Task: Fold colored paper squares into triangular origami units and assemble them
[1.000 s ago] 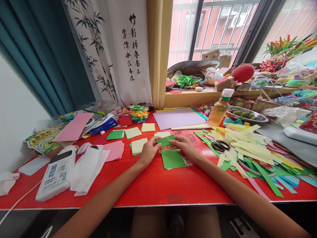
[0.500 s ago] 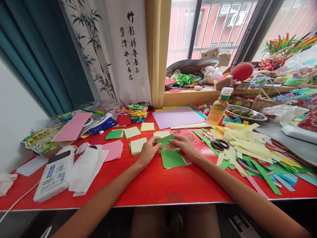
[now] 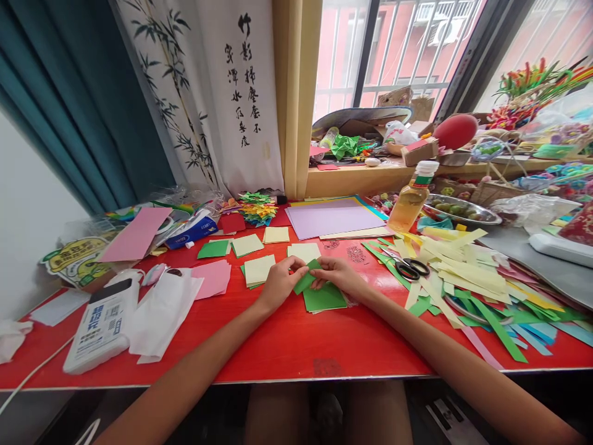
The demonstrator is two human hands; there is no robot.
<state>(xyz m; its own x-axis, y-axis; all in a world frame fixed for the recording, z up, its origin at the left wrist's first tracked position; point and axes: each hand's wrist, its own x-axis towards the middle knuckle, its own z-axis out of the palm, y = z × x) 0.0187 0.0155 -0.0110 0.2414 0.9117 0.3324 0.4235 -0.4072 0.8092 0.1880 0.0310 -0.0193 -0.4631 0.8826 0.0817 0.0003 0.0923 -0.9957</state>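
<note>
My left hand (image 3: 279, 285) and right hand (image 3: 341, 278) pinched a small green paper sheet (image 3: 303, 282) by the far-left corner of the square green paper stack (image 3: 325, 298) on the red bench (image 3: 278, 349). Uneven pressure risked skewed creasing; low right-hand travel risked displacing the stack.

We see daylight through a barred window (image 3: 393, 55) — teal curtain (image 3: 78, 105) at left, white bamboo-print curtain (image 3: 231, 93) beside it — above a red table (image 3: 259, 352).

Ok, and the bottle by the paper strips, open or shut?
Shut: the bottle has its white cap sitting on top.
</note>
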